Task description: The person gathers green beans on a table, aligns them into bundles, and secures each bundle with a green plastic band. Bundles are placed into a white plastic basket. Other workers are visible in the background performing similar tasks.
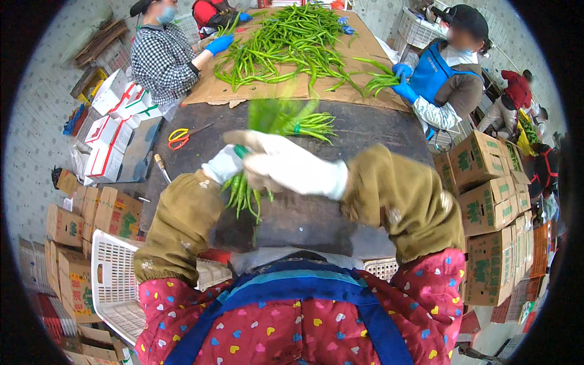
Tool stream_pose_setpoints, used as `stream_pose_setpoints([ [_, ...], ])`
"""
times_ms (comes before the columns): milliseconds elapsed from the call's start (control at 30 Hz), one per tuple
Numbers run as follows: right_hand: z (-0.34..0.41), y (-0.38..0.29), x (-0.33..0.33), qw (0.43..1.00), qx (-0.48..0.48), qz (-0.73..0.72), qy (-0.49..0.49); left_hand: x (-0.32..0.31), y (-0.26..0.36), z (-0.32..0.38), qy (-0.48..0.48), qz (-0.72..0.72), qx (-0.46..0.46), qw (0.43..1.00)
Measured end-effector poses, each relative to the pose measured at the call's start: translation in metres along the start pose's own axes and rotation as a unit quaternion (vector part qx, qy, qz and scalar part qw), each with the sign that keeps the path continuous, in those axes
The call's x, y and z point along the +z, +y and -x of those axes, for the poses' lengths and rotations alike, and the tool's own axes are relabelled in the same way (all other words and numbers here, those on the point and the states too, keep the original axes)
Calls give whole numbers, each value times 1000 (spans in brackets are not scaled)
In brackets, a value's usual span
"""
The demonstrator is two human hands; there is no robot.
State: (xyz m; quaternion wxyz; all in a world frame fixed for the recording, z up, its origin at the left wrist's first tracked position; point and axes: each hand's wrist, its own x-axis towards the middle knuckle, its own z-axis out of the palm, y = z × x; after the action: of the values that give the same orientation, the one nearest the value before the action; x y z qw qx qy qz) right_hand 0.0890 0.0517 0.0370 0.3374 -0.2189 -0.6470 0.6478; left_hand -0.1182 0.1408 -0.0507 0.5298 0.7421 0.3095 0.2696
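My left hand (224, 163), in a white glove, grips a bunch of long green chili peppers (242, 195) whose ends hang below it. Green tape shows around the bunch between my hands. My right hand (292, 166), also gloved in white, is blurred by motion and lies over the bunch; whether its fingers hold the tape or the peppers is unclear. A blurred green patch stands just above it. Behind my hands, another bunch of green chili peppers (315, 127), bound with a green band, rests on the dark tabletop (374, 132).
A large pile of green chili peppers (292, 41) covers cardboard (200, 89) at the far end. Scissors (179, 138) and a wooden-handled knife (161, 168) lie left. Two co-workers in blue gloves hold peppers at either side. Cartons (483, 205) and a white plastic crate (116, 273) flank me.
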Motion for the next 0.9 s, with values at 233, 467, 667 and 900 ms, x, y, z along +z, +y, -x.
stream_pose_setpoints([
  [233,53,32,-45,934,95,339,61,-29,-2,38,107,125,-52,985],
  [467,30,39,-50,962,79,235,114,31,44,40,-36,385,-29,922],
  [667,14,64,-55,902,-99,405,113,47,56,54,-93,431,-92,893],
  [900,-9,21,-149,696,2,623,358,17,81,45,-368,581,182,702],
])
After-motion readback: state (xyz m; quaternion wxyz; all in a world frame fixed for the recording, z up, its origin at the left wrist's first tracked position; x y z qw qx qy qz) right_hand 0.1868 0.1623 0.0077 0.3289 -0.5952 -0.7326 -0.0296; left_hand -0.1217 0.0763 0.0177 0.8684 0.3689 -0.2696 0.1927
